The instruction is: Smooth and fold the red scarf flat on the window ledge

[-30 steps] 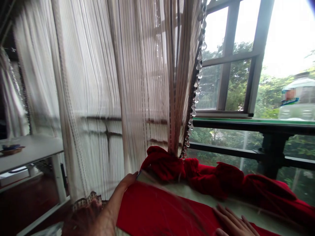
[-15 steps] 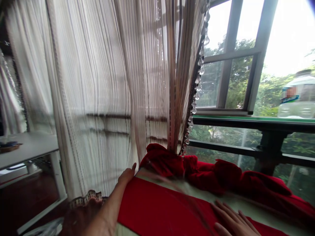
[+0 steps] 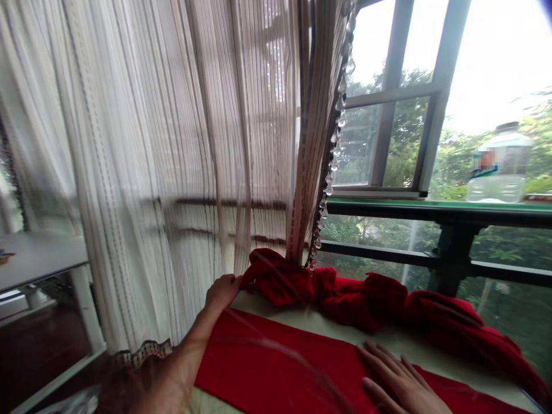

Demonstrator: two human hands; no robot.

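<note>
A flat length of red fabric [image 3: 276, 356] lies over a pale padded board [image 3: 336, 326] in front of me. Along the board's far edge runs a bunched roll of red cloth [image 3: 280, 282]. At the far left corner, my left hand [image 3: 222, 292] pinches the left end of that roll between thumb and fingers; the fingertips are partly hidden. My right hand [image 3: 399, 379] rests on the flat fabric at the lower right, palm down, fingers stretched and slightly spread.
Striped sheer curtains [image 3: 142, 161] with a beaded trim hang close behind the left hand. A black railing [image 3: 388, 213] crosses behind the bunched cloth, with a clear plastic bottle [image 3: 500, 167] on the ledge. At left stands a white table [image 3: 43, 259].
My left hand's raised thumb has come down onto the end of the bunched cloth, closing on it. My right hand stays flat on the fabric. The view has shifted slightly right.
</note>
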